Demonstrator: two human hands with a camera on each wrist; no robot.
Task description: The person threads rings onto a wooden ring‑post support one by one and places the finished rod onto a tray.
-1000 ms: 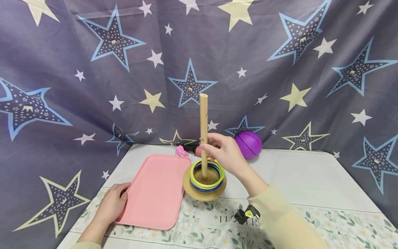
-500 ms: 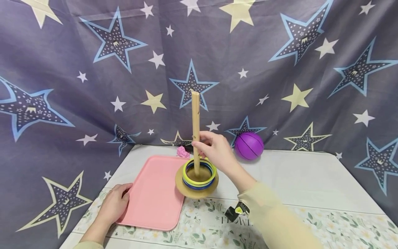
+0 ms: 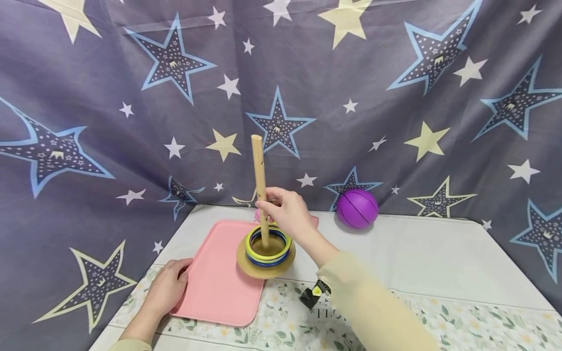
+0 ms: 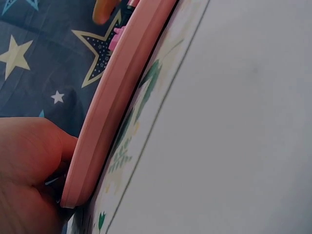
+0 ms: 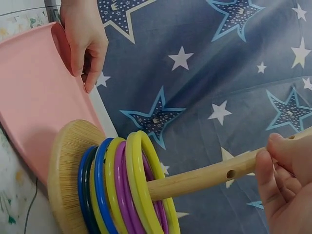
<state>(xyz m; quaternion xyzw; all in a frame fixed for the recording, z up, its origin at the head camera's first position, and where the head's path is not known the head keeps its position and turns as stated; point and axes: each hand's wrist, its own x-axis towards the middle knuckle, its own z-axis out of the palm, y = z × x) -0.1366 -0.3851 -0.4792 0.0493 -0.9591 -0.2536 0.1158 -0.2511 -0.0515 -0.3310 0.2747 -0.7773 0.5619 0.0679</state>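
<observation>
In the head view, my right hand (image 3: 285,212) pinches the wooden pole (image 3: 259,165) of a ring-toss stand between thumb and fingers. The pole leans slightly left. Several yellow, blue, purple and green rings (image 5: 119,185) are stacked round it on the round wooden base (image 5: 70,170). This base overlaps the right side of a pink tray (image 3: 215,278); a shadow falls on the tray beneath it, and whether they touch I cannot tell. At the tray's left rim, my left hand (image 3: 169,287) grips the edge, thumb on the inner side; some of its fingers are hidden.
A purple ball (image 3: 357,209) sits at the back of the table, right of my hand. Behind the stand are a small pink object (image 3: 258,214) and a reddish object (image 3: 314,221), both partly hidden. A star-patterned curtain (image 3: 373,107) hangs behind the white table (image 3: 421,253).
My right hand has carried the stand with its rings leftward, from beside the tray's right edge to over it, and the pole leans more. My left hand keeps its place on the tray.
</observation>
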